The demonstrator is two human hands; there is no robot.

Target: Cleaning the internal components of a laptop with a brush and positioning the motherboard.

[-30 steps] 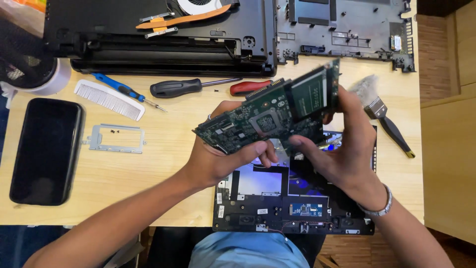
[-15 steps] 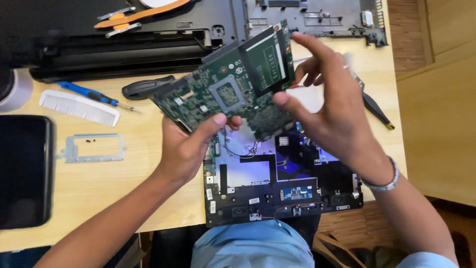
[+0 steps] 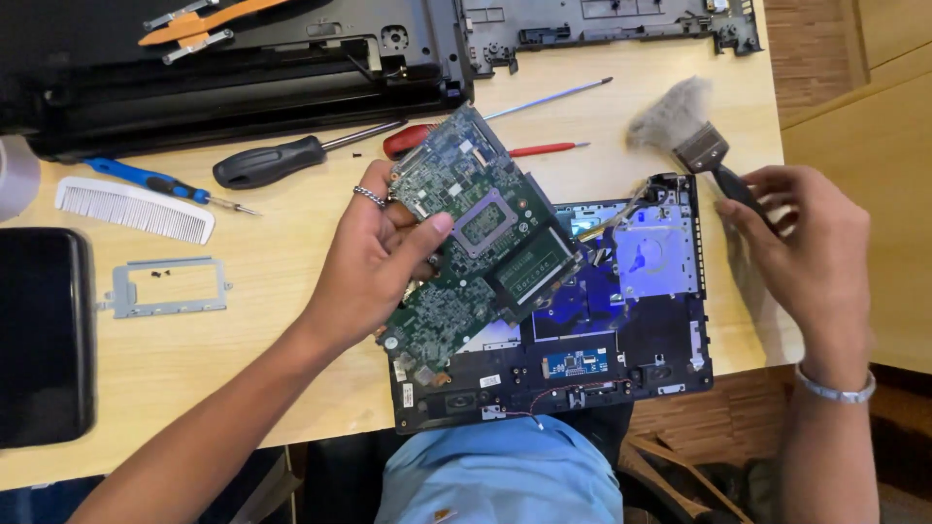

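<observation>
The green circuit board [image 3: 481, 243] is up in the air, tilted, just above the open laptop base [image 3: 621, 340] that lies at the near edge of the wooden table [image 3: 291, 330]. The left hand [image 3: 374, 257] grips the board by its left side, with the thumb pressed on the top face and the fingers curled behind it. There is a ring on one finger. The right hand [image 3: 811, 252] is closed around the dark handle of a paintbrush [image 3: 684, 131], off to the right of the board. The soft gray bristles point up and away, over the table just past the far corner of the laptop base. A silver bracelet [image 3: 835, 388] sits on the right wrist. Behind the board lie a black screwdriver [image 3: 291, 160] and a red screwdriver [image 3: 476, 146]. Further left are a small blue screwdriver [image 3: 155, 182], a white comb [image 3: 134, 209], a gray metal frame [image 3: 167, 286] and a black phone [image 3: 41, 335]. At the far edge of the table rest big black laptop shells [image 3: 243, 68].
</observation>
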